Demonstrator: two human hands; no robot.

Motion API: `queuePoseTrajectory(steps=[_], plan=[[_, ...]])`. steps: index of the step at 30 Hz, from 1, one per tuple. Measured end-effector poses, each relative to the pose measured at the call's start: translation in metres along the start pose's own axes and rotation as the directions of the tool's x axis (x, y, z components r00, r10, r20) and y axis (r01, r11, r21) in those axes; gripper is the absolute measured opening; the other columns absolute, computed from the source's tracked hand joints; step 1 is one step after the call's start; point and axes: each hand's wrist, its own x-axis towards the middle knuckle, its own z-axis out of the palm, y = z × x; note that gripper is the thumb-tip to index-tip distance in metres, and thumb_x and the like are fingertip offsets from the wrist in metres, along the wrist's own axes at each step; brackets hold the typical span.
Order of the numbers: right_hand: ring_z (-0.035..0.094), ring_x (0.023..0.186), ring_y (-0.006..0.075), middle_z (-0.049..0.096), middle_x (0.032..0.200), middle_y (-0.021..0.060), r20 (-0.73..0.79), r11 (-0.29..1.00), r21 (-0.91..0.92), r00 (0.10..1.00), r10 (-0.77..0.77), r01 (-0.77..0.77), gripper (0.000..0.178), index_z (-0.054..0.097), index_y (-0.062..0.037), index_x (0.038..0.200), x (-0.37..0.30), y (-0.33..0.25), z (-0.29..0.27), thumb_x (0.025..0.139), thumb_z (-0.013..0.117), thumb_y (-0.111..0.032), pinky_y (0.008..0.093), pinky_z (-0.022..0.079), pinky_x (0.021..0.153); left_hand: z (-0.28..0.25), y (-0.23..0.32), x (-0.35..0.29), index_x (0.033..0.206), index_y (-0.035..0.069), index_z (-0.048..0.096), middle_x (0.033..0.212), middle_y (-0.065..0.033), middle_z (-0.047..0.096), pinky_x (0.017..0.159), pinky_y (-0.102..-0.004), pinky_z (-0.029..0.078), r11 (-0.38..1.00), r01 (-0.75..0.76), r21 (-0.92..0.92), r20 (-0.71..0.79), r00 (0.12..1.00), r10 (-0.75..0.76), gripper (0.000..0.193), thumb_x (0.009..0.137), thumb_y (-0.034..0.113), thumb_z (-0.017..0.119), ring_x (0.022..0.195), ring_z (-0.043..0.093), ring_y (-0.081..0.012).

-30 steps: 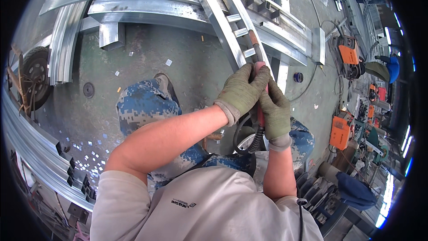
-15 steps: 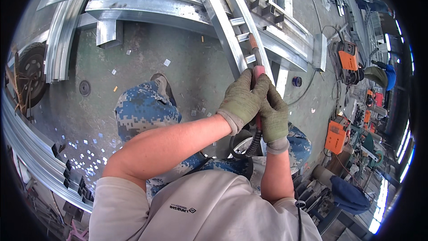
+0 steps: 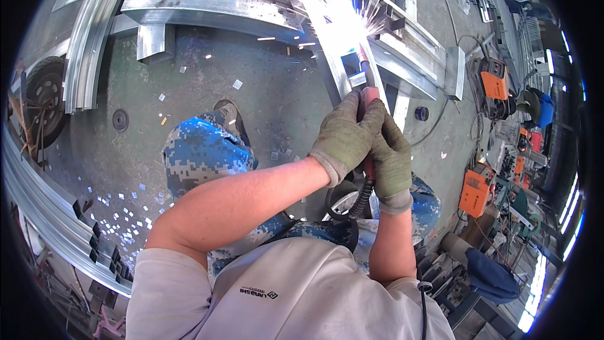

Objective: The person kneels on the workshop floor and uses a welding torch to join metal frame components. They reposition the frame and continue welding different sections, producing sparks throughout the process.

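Both my hands, in green work gloves, close around a red and black welding torch [image 3: 370,96]. My left hand [image 3: 347,131] wraps it from the left, near the front of the handle. My right hand [image 3: 391,157] grips it from the right, slightly lower. A ribbed black cable [image 3: 360,204] curves down from the handle. The torch's nozzle points away from me at a ladder-like frame of metal tubing [image 3: 329,66] with short crosspieces. A bright white arc with flying sparks burns at the nozzle's end and hides the joint there.
Long metal beams [image 3: 207,9] lie under and behind the frame. Orange welding machines [image 3: 475,192] and cables stand at the right. A small dark round tin [image 3: 421,113] sits on the floor. Metal profiles [image 3: 50,214] are stacked at left beside scattered metal bits [image 3: 126,226]. A wheel [image 3: 47,97] stands there.
A bright arc has lit at the torch's nozzle, and sparks now fly over the beams and floor. Both hands keep their grip, shifted only slightly.
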Motion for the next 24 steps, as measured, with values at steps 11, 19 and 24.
queuePoseTrajectory(steps=[11, 19, 24], plan=[[0.063, 0.121, 0.0164, 0.064, 0.142, 0.0126, 0.035, 1.000, -0.011, 0.999, 0.006, -0.005, 0.060, 0.049, 0.0032, 0.155, -0.007, 0.000, -0.007, 0.102, 0.070, -0.017, 0.0294, 0.052, 0.102, 0.002, -0.001, -0.005, 0.122, -0.001, 0.068, 0.109, -0.0209, 0.075, 0.087, -0.0391, 0.056, 1.000, -0.014, -0.013, 0.040, 0.999, 0.015, 0.037, 0.106, 0.032, 0.064, 0.098, 0.073, -0.0274], [0.063, 0.120, 0.0155, 0.066, 0.139, 0.0120, 0.031, 0.999, -0.036, 0.999, 0.036, -0.035, 0.061, 0.050, 0.0028, 0.155, 0.000, -0.003, -0.006, 0.102, 0.071, -0.018, 0.0293, 0.053, 0.101, 0.004, -0.008, 0.002, 0.124, -0.001, 0.068, 0.107, -0.0169, 0.075, 0.086, -0.0366, 0.056, 0.998, -0.041, -0.042, 0.020, 0.999, 0.042, 0.037, 0.107, 0.031, 0.063, 0.095, 0.069, -0.0204], [0.063, 0.120, 0.0159, 0.065, 0.139, 0.0120, 0.023, 0.998, -0.057, 1.000, 0.013, -0.012, 0.060, 0.051, 0.0024, 0.155, 0.001, 0.002, -0.007, 0.102, 0.071, -0.018, 0.0299, 0.052, 0.101, 0.003, -0.008, 0.003, 0.124, -0.001, 0.068, 0.108, -0.0173, 0.075, 0.087, -0.0373, 0.056, 0.997, -0.029, -0.067, 0.029, 0.999, 0.031, 0.037, 0.107, 0.031, 0.063, 0.096, 0.069, -0.0208]])
